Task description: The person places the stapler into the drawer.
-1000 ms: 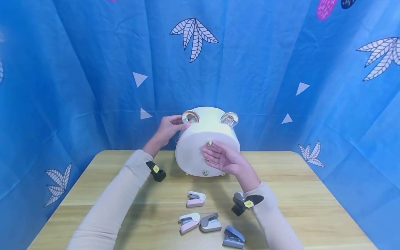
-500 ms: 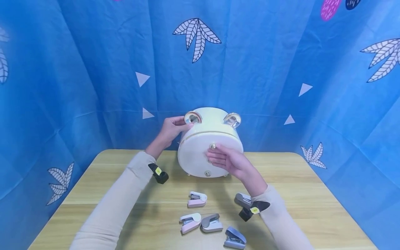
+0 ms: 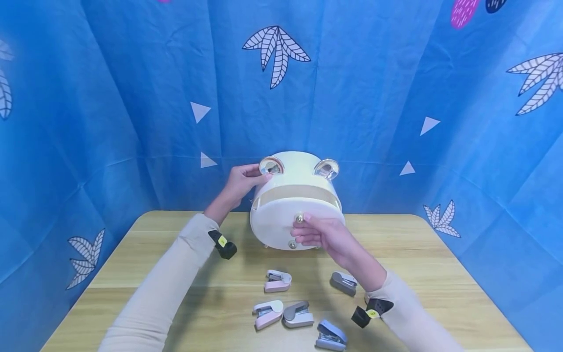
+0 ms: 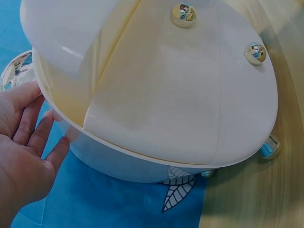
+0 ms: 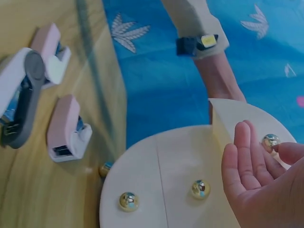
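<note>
One drawer [image 3: 277, 211], the top one, stands partly out of a white cabinet [image 3: 293, 168] at the far middle of the bench [image 3: 396, 239]. From where I stand, the person's right hand [image 3: 327, 234] has the gold top knob [image 3: 299, 218] pinched by the thumb and, as far as I can see, the index finger, the other fingers lying below. The left hand [image 3: 239, 181] is at the shiny left ear [image 3: 271, 165], its fingertips against the cabinet's side; whether it pinches the ear or merely braces there, I can't tell.

I'd judge the step in hand to be opening that top drawer. The gap above its front shows a pale inside, but I can't make out any contents. The middle knob [image 5: 200, 189] and bottom knob [image 5: 128, 201] sit on fronts that look closed.

The next move, to my eye, calls for a straight, gentle draw toward the near side, with the left hand keeping the cabinet from sliding or tipping. Five small staplers lie nearer: pink-and-white ones [image 3: 268, 314] to the left, a blue one [image 3: 331, 335] nearest, a dark grey one [image 3: 343, 283] at right and a grey-and-white one [image 3: 298, 315] between.
</note>
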### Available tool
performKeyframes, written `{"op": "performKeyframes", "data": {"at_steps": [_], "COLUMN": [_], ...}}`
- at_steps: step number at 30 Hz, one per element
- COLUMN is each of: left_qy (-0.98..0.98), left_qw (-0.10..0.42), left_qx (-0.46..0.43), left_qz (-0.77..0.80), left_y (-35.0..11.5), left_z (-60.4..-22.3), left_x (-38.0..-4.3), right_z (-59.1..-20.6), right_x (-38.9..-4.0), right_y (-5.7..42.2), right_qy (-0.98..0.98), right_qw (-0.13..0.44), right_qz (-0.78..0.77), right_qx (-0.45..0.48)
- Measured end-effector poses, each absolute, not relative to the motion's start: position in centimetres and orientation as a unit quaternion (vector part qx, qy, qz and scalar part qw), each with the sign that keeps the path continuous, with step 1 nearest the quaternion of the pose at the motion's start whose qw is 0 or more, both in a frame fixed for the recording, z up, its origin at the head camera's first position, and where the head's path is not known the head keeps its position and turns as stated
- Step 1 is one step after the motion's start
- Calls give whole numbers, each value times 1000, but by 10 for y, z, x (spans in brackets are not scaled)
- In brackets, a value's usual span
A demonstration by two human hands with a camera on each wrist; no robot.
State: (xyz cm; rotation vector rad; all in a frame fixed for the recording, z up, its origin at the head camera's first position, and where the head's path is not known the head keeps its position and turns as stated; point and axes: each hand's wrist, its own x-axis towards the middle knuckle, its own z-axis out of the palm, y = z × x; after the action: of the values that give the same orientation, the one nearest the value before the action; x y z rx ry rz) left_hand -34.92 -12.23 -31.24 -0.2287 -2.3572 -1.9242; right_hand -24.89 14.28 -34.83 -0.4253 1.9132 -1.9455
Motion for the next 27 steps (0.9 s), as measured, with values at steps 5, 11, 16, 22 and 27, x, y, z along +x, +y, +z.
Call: {"op": "performKeyframes", "data": {"at_steps": [5,11,16,22,27], "left_qy": [-773,-771,-770,-771,-772], "left_qw": [44,47,47,50,48], "left_qx": [-76,-78,-84,-85,-81], "left_qz": [-628,-630,-631,-630,-629], "left_y": [-122,-122,-123,-123,-122], "left_z": [-314,-314,-314,-314,-314], "left_x": [-350,-349,-349,-350,-350], "right_z": [-347,-347,-348,-350,-353], "right_x": [-236,-224,-216,-209,-207], "right_y": [144,146,147,148,149], "right_qy": [688,688,689,688,686], "right_qw": [189,192,193,201,202], "right_qz": [-685,-683,-680,-679,-680], "right_qx": [-148,-154,-160,-160,-159]}}
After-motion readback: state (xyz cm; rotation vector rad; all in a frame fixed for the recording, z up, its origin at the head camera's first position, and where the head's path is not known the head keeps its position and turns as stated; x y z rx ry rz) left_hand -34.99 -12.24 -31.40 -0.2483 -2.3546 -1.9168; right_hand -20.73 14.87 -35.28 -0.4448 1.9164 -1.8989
